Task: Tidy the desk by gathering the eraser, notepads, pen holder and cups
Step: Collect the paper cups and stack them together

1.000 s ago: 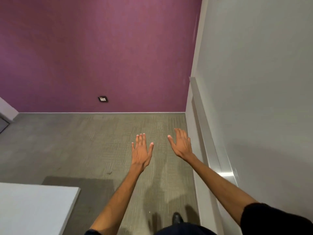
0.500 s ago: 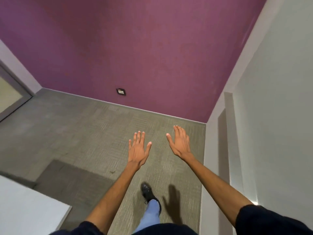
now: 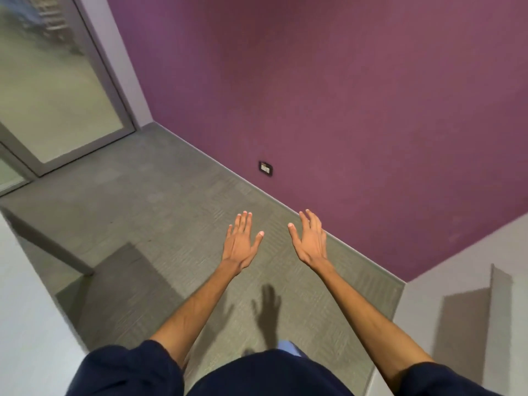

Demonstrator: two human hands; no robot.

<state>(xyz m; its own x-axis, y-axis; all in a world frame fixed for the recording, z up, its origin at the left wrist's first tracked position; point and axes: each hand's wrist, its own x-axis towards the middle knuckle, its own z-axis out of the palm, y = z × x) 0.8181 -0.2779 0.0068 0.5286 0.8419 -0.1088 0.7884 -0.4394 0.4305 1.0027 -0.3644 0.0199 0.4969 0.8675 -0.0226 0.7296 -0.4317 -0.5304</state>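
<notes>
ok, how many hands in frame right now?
2. The left hand is stretched out over the grey carpet, fingers straight, holding nothing. The right hand is beside it, apart, toward the purple wall, also open and empty. Neither is hidden.

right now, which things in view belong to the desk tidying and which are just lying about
For the job: left hand and right hand, both open and empty; white desk edge. None of the items to gather is in view.

Just there: wall socket, glass door, grey carpet, purple wall.
</notes>
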